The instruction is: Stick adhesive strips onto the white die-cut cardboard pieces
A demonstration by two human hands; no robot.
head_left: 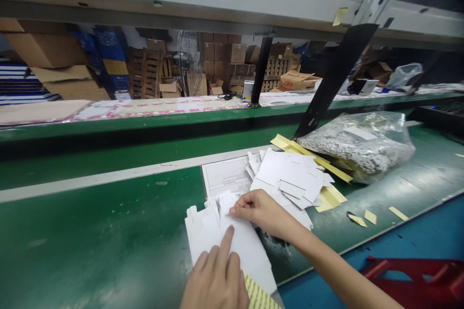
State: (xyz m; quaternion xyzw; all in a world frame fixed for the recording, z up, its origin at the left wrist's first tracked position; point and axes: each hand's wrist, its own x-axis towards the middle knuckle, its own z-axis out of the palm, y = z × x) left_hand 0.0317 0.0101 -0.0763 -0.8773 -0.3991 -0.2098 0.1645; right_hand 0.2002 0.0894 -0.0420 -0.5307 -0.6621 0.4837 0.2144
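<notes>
White card blank (250, 252): one, flat, notched at its far edge, on the green table (108, 231); lies beneath the fingers of both hands. Right hand (261, 208): thumb and index fingertip pinched together on a flap at the blank's far end, remaining fingers curled. Left hand (216, 277): index fingertip extended onto the blank's face, nearer the wearer than the pinch; other fingers bent; whether they grip anything cannot be told. Yellow printed sheet (259, 295): one, partly hidden, emerging just beside the left hand. Pile of white card pieces (290, 174): beyond the right hand, overlapping a printed form (224, 177). Clear plastic bag (366, 142): one, filled, farther right.
</notes>
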